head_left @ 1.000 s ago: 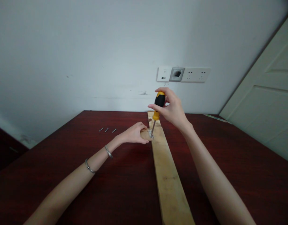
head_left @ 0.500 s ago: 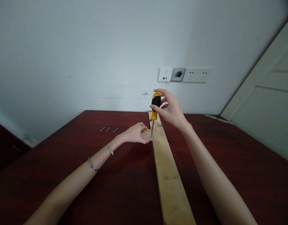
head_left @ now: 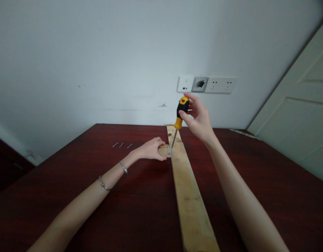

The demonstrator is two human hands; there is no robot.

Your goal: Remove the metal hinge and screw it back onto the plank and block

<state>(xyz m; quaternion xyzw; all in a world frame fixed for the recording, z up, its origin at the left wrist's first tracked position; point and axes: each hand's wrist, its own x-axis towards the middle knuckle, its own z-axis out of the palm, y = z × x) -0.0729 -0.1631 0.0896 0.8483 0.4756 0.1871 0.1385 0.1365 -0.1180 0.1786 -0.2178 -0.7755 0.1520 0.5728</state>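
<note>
My right hand grips the yellow and black handle of a screwdriver, tilted with its top leaning right. Its metal shaft points down at a small metal hinge; whether the tip touches it I cannot tell. The hinge lies where a small wooden block meets the left edge of a long wooden board. Thumb and fingers of my left hand are closed around the sides of the block.
Three screws lie on the dark red table, left of my left hand. The wall behind carries sockets and a switch plate. A white door stands at the right. A thin strip lies near the table's back right edge.
The screwdriver has moved up and to the right with my right hand, going from nearly upright to tilted. Its tip has shifted off the middle of the hinge. My left hand stays put.
</note>
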